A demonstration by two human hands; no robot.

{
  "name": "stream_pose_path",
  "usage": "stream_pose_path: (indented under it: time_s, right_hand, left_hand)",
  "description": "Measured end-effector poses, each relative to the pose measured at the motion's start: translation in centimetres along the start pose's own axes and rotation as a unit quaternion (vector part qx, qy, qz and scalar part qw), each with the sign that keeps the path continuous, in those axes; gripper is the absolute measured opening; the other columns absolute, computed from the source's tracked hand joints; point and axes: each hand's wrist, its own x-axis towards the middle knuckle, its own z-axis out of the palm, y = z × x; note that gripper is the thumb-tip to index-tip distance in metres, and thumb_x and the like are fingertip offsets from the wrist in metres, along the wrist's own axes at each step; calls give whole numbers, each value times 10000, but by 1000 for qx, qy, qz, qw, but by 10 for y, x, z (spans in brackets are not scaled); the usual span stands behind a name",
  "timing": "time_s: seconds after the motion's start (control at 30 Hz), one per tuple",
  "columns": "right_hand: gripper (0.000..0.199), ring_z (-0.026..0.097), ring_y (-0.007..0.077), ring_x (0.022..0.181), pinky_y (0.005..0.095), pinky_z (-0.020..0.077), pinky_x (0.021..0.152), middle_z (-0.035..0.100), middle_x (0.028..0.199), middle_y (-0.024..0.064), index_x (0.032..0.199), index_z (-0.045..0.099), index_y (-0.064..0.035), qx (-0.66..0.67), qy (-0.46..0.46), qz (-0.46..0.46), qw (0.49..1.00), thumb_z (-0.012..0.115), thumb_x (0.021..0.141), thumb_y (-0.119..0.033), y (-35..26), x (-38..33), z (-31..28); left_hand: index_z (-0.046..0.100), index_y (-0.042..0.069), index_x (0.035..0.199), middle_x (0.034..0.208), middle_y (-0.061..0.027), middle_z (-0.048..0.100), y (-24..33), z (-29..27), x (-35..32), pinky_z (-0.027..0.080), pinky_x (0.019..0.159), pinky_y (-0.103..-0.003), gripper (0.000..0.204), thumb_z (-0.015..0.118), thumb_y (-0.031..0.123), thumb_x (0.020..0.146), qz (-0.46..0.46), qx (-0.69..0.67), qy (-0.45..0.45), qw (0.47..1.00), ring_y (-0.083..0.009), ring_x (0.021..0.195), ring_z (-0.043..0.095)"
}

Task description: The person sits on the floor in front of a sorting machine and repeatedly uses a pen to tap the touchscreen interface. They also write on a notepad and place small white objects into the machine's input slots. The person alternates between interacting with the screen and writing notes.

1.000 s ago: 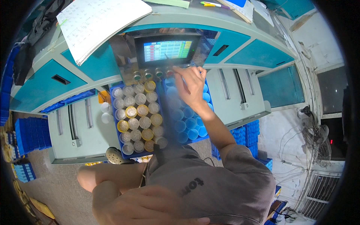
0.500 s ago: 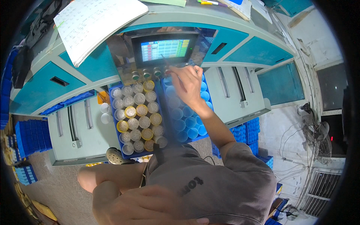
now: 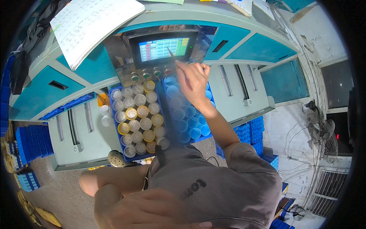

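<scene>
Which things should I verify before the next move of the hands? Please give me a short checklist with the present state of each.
1. Right hand holding the slender stick: ok.
2. Screen lit: ok.
3. Stick tip touching the screen: cannot tell; it only overlaps the screen in this view.
4. Left hand apart from the white and yellow cups: ok, it is low in the picture.
5. All blue cups visible: not ok; the right arm hides some.
</scene>
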Motion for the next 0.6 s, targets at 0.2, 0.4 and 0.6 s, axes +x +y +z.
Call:
stream_pose_path:
  time_s: [0.2,0.4,0.6]
  right_hand:
    - [214,642,200,820,407,373,867,724,857,22,1076,771,-71,-13,-9,7,1000,750,865,-49,5,-13,-3]
    - [273,643,171,820,373,340,862,739,878,8,1113,776,-88,34,8,5,999,754,864,21,-2,-4,-3]
    - [297,643,164,820,371,340,860,752,891,5,1121,777,-87,18,8,0,1000,761,849,30,-5,5,3]
  left_hand:
    - [746,-73,1223,750,-31,668,6,-9,10,533,810,-367,783,679,646,922,-29,-5,-24,999,-169,701,617]
    - [759,-85,1164,762,-58,694,-3,-10,20,544,848,-403,768,698,639,916,39,-2,-16,999,-191,706,640]
    - [767,-76,1116,760,-61,692,16,-25,35,547,857,-422,706,702,602,933,-53,-10,-88,995,-201,712,649]
